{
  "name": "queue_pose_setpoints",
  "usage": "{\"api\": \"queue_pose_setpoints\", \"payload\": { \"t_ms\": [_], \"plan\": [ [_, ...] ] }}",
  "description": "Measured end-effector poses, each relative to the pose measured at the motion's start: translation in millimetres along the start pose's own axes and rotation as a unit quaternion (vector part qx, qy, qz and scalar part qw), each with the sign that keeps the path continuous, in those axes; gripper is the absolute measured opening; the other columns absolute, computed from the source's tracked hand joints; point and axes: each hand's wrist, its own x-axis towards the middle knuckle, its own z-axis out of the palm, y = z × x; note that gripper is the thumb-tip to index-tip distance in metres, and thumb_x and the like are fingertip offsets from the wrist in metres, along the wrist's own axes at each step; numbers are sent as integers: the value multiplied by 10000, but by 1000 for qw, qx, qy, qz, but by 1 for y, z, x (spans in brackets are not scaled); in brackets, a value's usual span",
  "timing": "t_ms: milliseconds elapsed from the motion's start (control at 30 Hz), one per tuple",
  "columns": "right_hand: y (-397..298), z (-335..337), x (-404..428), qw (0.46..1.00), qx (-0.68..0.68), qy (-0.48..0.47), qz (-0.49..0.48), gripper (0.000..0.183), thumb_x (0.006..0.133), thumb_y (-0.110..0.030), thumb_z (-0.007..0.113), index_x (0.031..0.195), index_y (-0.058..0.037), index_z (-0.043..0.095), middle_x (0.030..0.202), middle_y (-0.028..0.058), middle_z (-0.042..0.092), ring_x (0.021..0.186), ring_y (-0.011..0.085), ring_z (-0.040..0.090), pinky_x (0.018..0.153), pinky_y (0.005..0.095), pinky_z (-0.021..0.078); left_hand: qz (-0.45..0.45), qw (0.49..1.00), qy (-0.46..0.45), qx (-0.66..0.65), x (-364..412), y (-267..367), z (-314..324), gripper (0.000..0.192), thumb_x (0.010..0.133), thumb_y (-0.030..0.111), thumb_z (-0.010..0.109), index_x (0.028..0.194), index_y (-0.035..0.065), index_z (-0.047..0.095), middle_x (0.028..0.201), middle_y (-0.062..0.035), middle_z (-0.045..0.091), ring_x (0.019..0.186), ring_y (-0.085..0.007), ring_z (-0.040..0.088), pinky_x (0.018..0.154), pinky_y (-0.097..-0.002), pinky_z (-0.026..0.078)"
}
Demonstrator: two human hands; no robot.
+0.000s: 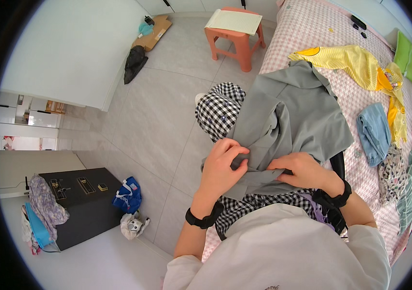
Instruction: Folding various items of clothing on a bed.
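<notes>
A grey cloth garment (296, 112) lies spread over my lap and onto the edge of the bed, rumpled, with a folded band near my body. My left hand (226, 166) pinches the band's left part between thumb and fingers. With thumb and fingertips, my right hand (298, 170) grips the same band farther right. Under the garment, black-and-white checked cloth (218, 108) covers my legs. Each wrist wears a black strap. To the right on the bed are a yellow striped garment (354, 63) and folded light-blue denim (373, 134).
A pink checked quilt (282, 40) covers the bed at right. An orange plastic stool (242, 47) holds an open notebook (233, 21). Flattened cardboard (159, 32) and a black bag (134, 63) lie by the wall. At lower left are a black cabinet (90, 214) and a blue bag (128, 195).
</notes>
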Motion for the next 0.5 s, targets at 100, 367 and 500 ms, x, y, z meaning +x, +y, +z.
{"api": "queue_pose_setpoints", "payload": {
  "t_ms": [100,367,500],
  "plan": [
    [-2,-1,0,1000,6,-7,4,268,726,-105,643,993,-100,615,881,64,650,790,277,617,666,370,476,13,1000,8,15,1,1,1,205,643,8,693,834,48,631,856,-50,545,825,-207,548,690,-303,460],
    [-1,0,0,1000,9,-4,11,275,723,-113,646,996,-95,617,896,63,649,794,280,616,673,368,476,32,998,49,35,3,-10,11,150,665,-4,669,799,43,618,813,-49,555,762,-201,557,642,-296,464],
    [-1,0,1,1000,13,-7,14,276,723,-116,646,997,-92,618,906,66,650,798,283,616,674,368,477,-7,999,32,-31,3,-9,6,133,684,-11,654,799,42,615,830,-51,564,744,-199,564,619,-286,464]
  ]
}}
